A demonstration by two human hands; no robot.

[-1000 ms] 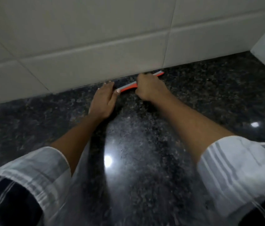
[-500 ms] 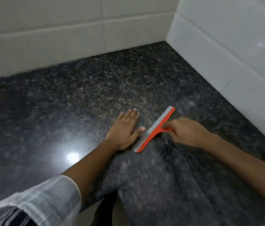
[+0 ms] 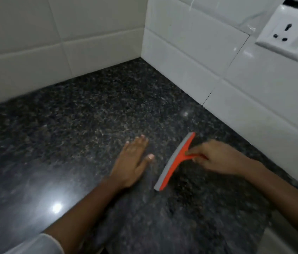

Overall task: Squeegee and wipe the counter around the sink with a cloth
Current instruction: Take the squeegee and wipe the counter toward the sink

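The right hand point(image 3: 216, 158) has its fingers point(image 3: 193, 152) clamped on the short handle of an orange squeegee point(image 3: 174, 161), whose grey blade lies along the dark speckled bench point(image 3: 89, 116) and runs diagonally from near the side wall tiles point(image 3: 208, 57) back toward the person. The left hand point(image 3: 133, 162) rests flat on the stone just beside the blade, fingers together and stretched out, thumb angled toward the squeegee, gripping nothing. Neither a cloth nor the sink is in view, so I judge this to be the squeegee part of the job, worked in the corner where the two tiled walls meet. The risks from here look modest but real: if the blade tips up on one end, it would skip and leave a streak of water — the bench is glossy and shows every mark. A stroke pushed toward the left hand could run into the thumb, which sits close to the blade's path. A stroke carried too far toward the side wall could drive water against the tile joint instead of away from it, and there is a wall socket point(image 3: 287, 32) higher up on that wall — splashing is best avoided
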